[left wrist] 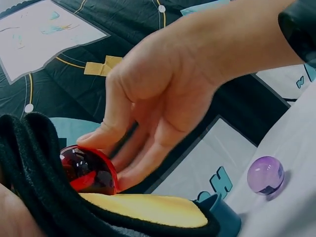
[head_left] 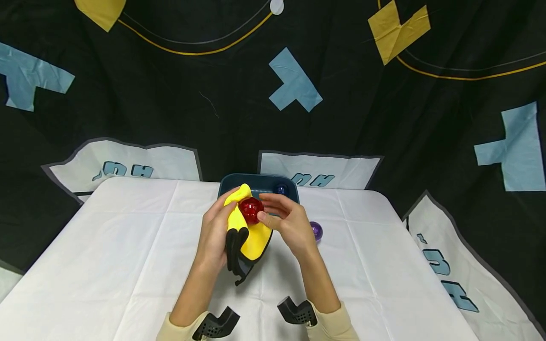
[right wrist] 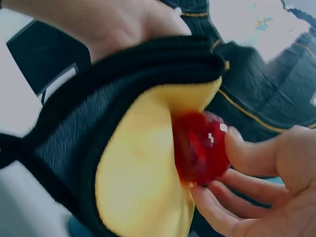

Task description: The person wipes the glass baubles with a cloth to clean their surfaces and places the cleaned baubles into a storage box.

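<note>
A clear red ball [head_left: 250,210] sits against the yellow lining of a folded yellow cloth piece [head_left: 257,240] with a dark outer side, black edging and a small loop. My left hand [head_left: 212,233] grips the cloth from the left, its thumb over the yellow fold. From the other side my right hand [head_left: 293,226] pinches the ball between thumb and fingertips. In the right wrist view the cloth's fold [right wrist: 138,163] covers one side of the ball [right wrist: 205,148]. Both hands are raised over the table, in front of a dark blue bin.
The dark blue bin [head_left: 239,178] stands at the table's back edge, with a dark blue ball [head_left: 281,189] inside it. A clear purple ball [head_left: 316,230] lies on the white tablecloth [head_left: 128,265], right of my right hand. A black printed curtain [head_left: 170,104] hangs behind.
</note>
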`<action>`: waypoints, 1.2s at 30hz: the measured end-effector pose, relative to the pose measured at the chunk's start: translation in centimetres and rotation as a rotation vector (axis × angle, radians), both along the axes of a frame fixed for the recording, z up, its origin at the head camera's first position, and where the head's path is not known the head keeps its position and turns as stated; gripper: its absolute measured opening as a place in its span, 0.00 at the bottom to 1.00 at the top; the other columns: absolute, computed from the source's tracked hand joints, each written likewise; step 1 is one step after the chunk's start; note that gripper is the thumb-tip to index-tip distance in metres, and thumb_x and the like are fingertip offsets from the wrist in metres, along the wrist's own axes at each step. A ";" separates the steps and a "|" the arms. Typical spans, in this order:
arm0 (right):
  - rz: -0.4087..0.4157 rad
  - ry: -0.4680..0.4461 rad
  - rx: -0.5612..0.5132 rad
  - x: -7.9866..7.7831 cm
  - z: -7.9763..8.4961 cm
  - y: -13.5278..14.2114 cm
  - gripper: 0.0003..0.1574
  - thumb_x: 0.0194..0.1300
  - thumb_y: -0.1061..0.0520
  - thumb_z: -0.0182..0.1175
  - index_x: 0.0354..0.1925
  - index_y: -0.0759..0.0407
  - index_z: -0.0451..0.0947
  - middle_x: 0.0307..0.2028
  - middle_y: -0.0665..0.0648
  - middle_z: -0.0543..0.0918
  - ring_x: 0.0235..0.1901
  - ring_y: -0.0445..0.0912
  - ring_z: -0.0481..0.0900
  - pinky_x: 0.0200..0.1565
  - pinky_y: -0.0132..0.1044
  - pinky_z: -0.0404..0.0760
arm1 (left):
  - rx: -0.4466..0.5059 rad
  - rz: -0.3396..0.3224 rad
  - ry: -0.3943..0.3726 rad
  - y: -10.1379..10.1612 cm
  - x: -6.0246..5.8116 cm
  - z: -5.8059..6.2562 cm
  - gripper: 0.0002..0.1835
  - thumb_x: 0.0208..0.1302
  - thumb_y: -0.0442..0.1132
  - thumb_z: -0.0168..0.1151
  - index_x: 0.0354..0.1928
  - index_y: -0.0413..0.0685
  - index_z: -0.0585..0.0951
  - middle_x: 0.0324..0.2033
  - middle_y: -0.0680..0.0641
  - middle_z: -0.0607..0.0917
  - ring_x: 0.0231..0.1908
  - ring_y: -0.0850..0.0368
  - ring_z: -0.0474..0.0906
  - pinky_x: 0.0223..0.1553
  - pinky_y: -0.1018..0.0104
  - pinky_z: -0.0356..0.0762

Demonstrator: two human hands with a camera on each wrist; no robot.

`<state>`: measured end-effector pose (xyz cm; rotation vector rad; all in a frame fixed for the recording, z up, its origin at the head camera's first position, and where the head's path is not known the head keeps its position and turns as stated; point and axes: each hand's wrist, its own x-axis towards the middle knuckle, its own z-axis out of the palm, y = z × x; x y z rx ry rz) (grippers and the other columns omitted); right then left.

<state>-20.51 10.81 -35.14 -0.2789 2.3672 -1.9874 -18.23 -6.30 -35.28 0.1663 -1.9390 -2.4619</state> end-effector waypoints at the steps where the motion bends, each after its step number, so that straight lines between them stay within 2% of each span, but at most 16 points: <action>1: -0.005 0.016 -0.017 0.1 0.1 -0.1 0.24 0.64 0.61 0.69 0.58 0.55 0.82 0.55 0.56 0.85 0.54 0.50 0.83 0.57 0.41 0.83 | 0.001 0.002 -0.001 0.0 0.0 0.0 0.20 0.79 0.47 0.47 0.68 0.62 0.75 0.66 0.52 0.72 0.63 0.51 0.68 0.61 0.66 0.75; 5: 0.007 0.027 -0.024 0.4 0.4 0.0 0.24 0.62 0.61 0.70 0.57 0.52 0.83 0.55 0.54 0.85 0.56 0.50 0.83 0.57 0.41 0.83 | 0.014 0.001 -0.007 0.1 -0.1 -0.2 0.20 0.79 0.47 0.47 0.68 0.63 0.75 0.67 0.52 0.72 0.64 0.51 0.67 0.62 0.64 0.75; 9: 0.049 0.008 -0.046 0.4 0.5 -0.2 0.30 0.57 0.63 0.74 0.58 0.52 0.82 0.57 0.53 0.84 0.57 0.50 0.81 0.60 0.45 0.81 | 0.029 0.000 -0.003 -0.1 0.0 -0.2 0.20 0.79 0.47 0.46 0.68 0.63 0.74 0.65 0.53 0.72 0.63 0.51 0.68 0.59 0.67 0.77; 12: 0.037 0.006 -0.053 0.3 0.3 -0.5 0.32 0.55 0.64 0.75 0.59 0.52 0.81 0.56 0.55 0.84 0.56 0.50 0.82 0.60 0.44 0.81 | 0.031 0.002 0.003 -0.2 0.1 -0.2 0.20 0.79 0.46 0.45 0.68 0.63 0.74 0.64 0.54 0.73 0.62 0.52 0.68 0.57 0.69 0.79; 14: 0.016 -0.002 -0.042 0.2 0.1 -0.7 0.31 0.56 0.64 0.74 0.59 0.51 0.81 0.55 0.56 0.85 0.54 0.50 0.83 0.59 0.43 0.82 | 0.026 0.003 0.009 -0.3 0.1 -0.2 0.20 0.79 0.45 0.45 0.68 0.63 0.74 0.64 0.54 0.73 0.62 0.52 0.69 0.57 0.69 0.79; 17: 0.010 -0.060 -0.023 0.1 0.0 -0.4 0.28 0.60 0.59 0.73 0.59 0.50 0.82 0.52 0.56 0.86 0.51 0.50 0.86 0.58 0.44 0.83 | 0.020 0.004 0.008 -0.2 0.1 -0.1 0.20 0.79 0.46 0.45 0.68 0.63 0.75 0.65 0.53 0.73 0.62 0.51 0.69 0.58 0.68 0.78; 22: 0.044 -0.116 -0.033 -0.2 -0.3 0.1 0.25 0.66 0.52 0.68 0.60 0.57 0.81 0.49 0.60 0.89 0.45 0.52 0.89 0.58 0.47 0.82 | 0.013 0.003 0.007 0.0 0.0 0.0 0.20 0.79 0.46 0.45 0.67 0.64 0.75 0.65 0.53 0.73 0.63 0.51 0.68 0.62 0.61 0.75; 25: 0.022 -0.099 -0.014 -0.2 -0.4 0.0 0.23 0.67 0.52 0.67 0.58 0.57 0.82 0.48 0.59 0.89 0.45 0.50 0.87 0.56 0.43 0.84 | 0.026 0.002 -0.003 0.1 0.0 0.0 0.20 0.79 0.46 0.45 0.67 0.64 0.75 0.65 0.53 0.73 0.63 0.51 0.68 0.64 0.58 0.74; 29: -0.031 -0.004 -0.012 0.1 -0.2 -0.5 0.23 0.65 0.54 0.70 0.57 0.56 0.83 0.51 0.57 0.87 0.50 0.50 0.85 0.55 0.41 0.84 | 0.057 -0.004 -0.015 0.0 -0.2 0.0 0.20 0.79 0.46 0.46 0.68 0.63 0.75 0.66 0.53 0.72 0.63 0.51 0.68 0.65 0.59 0.73; 32: -0.036 0.051 -0.026 0.4 0.2 -0.8 0.23 0.63 0.57 0.71 0.57 0.54 0.83 0.53 0.57 0.85 0.51 0.52 0.86 0.54 0.43 0.85 | 0.076 -0.004 -0.013 -0.2 -0.2 0.0 0.21 0.79 0.46 0.46 0.68 0.63 0.74 0.66 0.53 0.72 0.64 0.51 0.67 0.64 0.62 0.74; 36: -0.008 0.038 -0.015 0.7 0.4 -1.0 0.27 0.60 0.60 0.73 0.58 0.50 0.83 0.55 0.55 0.85 0.51 0.53 0.86 0.51 0.45 0.86 | 0.078 0.003 -0.006 -0.5 -0.1 0.1 0.21 0.79 0.46 0.46 0.69 0.63 0.74 0.65 0.53 0.72 0.64 0.52 0.68 0.60 0.68 0.78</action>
